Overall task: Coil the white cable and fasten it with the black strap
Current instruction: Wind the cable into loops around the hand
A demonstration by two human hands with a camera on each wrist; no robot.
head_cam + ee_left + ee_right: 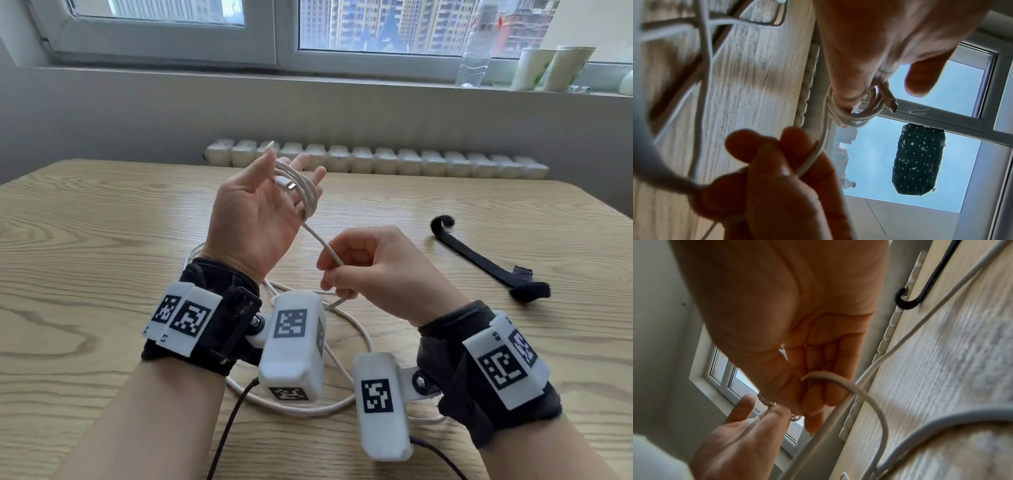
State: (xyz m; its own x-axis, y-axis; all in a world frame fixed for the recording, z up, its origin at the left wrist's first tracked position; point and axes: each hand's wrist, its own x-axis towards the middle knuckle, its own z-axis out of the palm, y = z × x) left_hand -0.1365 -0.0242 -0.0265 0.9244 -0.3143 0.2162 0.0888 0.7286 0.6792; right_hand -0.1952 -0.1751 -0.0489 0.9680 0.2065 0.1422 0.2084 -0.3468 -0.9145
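Note:
My left hand (270,192) is raised with the palm towards me and the fingers straight. Several turns of the white cable (308,195) are wound round those fingers, and its USB plug (289,185) lies loose against them. A strand runs down from this coil (846,116) to my right hand (337,270), which pinches it between thumb and fingers (781,162). The rest of the cable (342,404) lies in loose loops on the table under my wrists. The black strap (479,260) lies flat on the table to the right, untouched, with its curled end (906,302) towards the radiator.
The wooden table (102,240) stands against a wall with a white radiator (376,161) behind it. A plastic bottle (474,51) and paper cups (551,68) sit on the window sill. Thin black leads (226,428) trail from the wrist cameras near the front edge.

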